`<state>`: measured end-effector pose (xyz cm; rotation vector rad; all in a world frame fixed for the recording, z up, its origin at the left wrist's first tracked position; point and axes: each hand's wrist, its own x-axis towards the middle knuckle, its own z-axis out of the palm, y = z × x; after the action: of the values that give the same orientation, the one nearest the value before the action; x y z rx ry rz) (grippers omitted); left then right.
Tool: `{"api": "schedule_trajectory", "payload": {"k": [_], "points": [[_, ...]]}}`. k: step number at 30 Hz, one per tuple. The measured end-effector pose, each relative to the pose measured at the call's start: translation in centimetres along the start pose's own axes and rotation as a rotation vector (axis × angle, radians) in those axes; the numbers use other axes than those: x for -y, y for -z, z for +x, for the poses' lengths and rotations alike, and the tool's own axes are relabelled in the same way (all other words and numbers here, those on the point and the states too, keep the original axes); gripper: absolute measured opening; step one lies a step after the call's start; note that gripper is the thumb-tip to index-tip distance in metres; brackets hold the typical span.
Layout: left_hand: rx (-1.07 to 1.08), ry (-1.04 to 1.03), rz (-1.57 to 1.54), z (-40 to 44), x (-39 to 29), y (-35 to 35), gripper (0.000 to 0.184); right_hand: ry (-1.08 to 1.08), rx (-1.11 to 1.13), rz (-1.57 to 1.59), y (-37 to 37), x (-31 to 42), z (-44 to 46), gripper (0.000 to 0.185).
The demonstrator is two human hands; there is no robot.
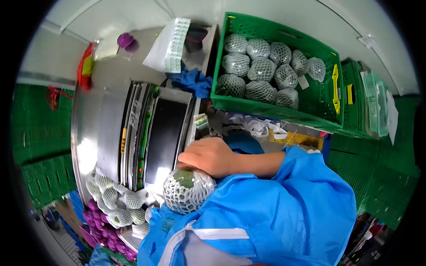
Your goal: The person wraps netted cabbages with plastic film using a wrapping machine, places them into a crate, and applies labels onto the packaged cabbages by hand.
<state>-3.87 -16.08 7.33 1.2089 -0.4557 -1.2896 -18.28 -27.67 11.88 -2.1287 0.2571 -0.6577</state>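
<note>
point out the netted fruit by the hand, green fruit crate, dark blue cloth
netted fruit (188,192), head view: middle of netting
green fruit crate (270,29), head view: inner back wall
dark blue cloth (193,81), head view: crumpled middle

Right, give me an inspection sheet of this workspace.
Surface: steel table, machine standing on it.
Work items: netted fruit in front of the blue garment; crate fruits, also netted, inside the crate.
Clutter: blue cloth and white packet beyond the machine; purple item on the table; white netting and purple netting on the near left.
Hands: right hand at the netted fruit, grip unclear; left not in view.
Cables: nothing clearly seen.
Surroundings: green crates on both sides; pale wall behind.
</note>
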Motion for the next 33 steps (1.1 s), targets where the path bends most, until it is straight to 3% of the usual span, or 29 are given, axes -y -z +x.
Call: {"api": "schedule_trajectory", "payload": {"k": [1,2,5,6,7,9,10,11,13,15,17,19,21,22,25,27,28,29,32,33], "points": [[0.007,0.053,-0.052,0.4,-0.1,-1.0,0.036,0.064,-0.141,-0.054,1.3,0.0,-0.5,0.029],[0.006,0.109,-0.105,0.7,-0.1,-2.0,0.039,-0.097,-0.083,0.213,1.8,-0.9,-1.2,0.034],[-0.022,0.28,-0.224,2.5,0.0,-5.9,0.048,-0.287,0.219,0.646,6.8,-3.2,-4.6,0.046],[-0.044,0.343,-0.252,3.2,0.1,-7.2,0.051,-0.326,0.224,0.734,8.8,-3.4,-5.7,0.065],[-0.069,0.408,-0.276,4.0,0.2,-8.6,0.054,-0.27,0.104,0.663,9.6,-4.2,-7.2,0.071],[0.015,0.529,-0.357,5.5,0.7,-10.7,0.061,-0.418,0.006,0.464,11.5,-6.6,-10.4,0.07],[0.462,0.509,-0.487,6.4,2.3,-8.9,0.074,-0.524,-0.069,0.403,13.2,-7.0,-11.5,0.07],[0.314,0.56,-0.297,7.0,2.7,-10.7,0.075,-0.63,-0.134,0.34,15.0,-7.2,-12.6,0.07],[0.321,0.531,-0.127,10.1,2.8,-17.0,0.078,-0.884,-0.482,0.393,18.5,-7.4,-14.5,0.073],[0.484,0.189,0.038,13.0,3.0,-24.5,0.076,-0.701,-0.657,0.263,21.1,-7.7,-16.6,0.079],[0.782,0.123,0.041,16.9,6.5,-28.3,0.079,-0.719,-0.762,-0.053,23.1,-10.1,-18.7,0.088],[0.911,-0.006,0.302,19.9,7.4,-32.7,0.081,-0.815,-0.811,0.247,28.5,-12.3,-21.8,0.089],[0.84,-0.413,0.85,23.2,10.3,-34.1,0.079,-1.022,-0.952,0.408,31.4,-16.1,-25.5,0.094],[0.771,-0.613,1.125,24.2,11.9,-34.2,0.078,-1.089,-0.914,0.271,32.4,-18.5,-27.2,0.093],[0.824,-0.58,1.404,24.9,15.0,-33.3,0.066,-1.258,-0.696,-0.195,32.7,-26.0,-32.2,0.094],[0.856,-0.62,1.285,24.0,15.6,-32.3,0.059,-1.077,-0.514,-0.368,30.3,-35.5,-38.3,0.097],[0.83,-0.776,1.04,24.7,17.4,-31.4,0.053,-0.978,-0.325,-0.447,30.2,-35.9,-36.8,0.102],[0.803,-0.872,1.02,24.0,15.2,-30.7,0.044,-1.052,-0.317,-0.276,30.6,-38.3,-38.0,0.112],[0.508,-0.991,0.898,21.7,11.2,-26.9,0.031,-1.156,-0.23,-0.377,32.3,-40.3,-39.3,0.11],[0.398,-1.0,0.871,20.6,9.6,-25.2,0.029,-1.166,-0.212,-0.315,32.4,-37.1,-37.0,0.112]]}}
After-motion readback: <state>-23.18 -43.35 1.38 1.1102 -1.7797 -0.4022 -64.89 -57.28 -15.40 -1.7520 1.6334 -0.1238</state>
